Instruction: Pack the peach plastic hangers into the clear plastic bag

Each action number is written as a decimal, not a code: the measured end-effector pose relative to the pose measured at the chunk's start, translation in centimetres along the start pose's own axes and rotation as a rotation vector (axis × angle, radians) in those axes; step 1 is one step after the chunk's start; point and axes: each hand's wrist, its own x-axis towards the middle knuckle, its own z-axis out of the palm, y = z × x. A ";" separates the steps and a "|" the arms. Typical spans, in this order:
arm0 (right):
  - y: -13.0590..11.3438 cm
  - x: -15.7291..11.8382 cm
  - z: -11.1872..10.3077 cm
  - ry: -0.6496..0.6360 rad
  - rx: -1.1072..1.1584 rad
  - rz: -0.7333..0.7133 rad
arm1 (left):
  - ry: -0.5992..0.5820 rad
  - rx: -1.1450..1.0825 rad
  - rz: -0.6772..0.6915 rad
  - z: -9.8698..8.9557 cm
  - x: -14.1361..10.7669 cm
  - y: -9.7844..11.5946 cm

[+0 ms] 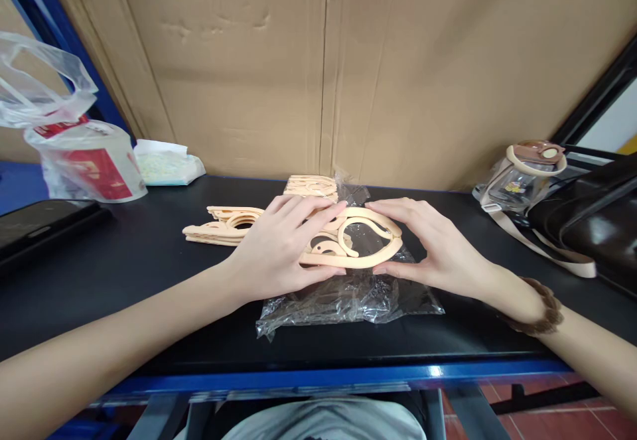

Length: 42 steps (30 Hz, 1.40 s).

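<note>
Between both hands is a peach-coloured plastic folding hanger (pixel 377 262), folded up, its curved hook lying inside the oval frame. My left hand (pixel 279 247) grips its left end, thumb below and fingers above. At the right end, my right hand (pixel 438 244) pinches it the same way. Under the hanger a clear plastic bag (pixel 318 307) lies crumpled on the black tabletop. Left of my left hand sits a stack of similar folded hangers (pixel 213 231), partly hidden by that hand. Behind the hands is another pile of folded hangers (pixel 311 186).
At the left are a bagged paper tub (pixel 99 168), a tissue pack (pixel 169 162) and a black phone-like device (pixel 47 221). A clear bottle with a strap (pixel 522 171) and a dark leather bag (pixel 592 208) stand right. Cardboard (pixel 249 75) walls the back; a blue edge (pixel 298 380) runs in front.
</note>
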 end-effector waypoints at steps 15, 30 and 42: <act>0.6 0.0 -1.6 0.022 -0.061 0.104 | -0.017 -0.132 -0.046 0.2 0.2 0.1; 5.9 -1.9 -7.0 -0.390 0.152 0.450 | -0.274 -0.137 -0.253 0.3 0.0 -0.4; 5.2 -1.1 -5.8 -0.582 0.142 0.479 | -0.374 -0.215 -0.295 0.5 0.1 -0.5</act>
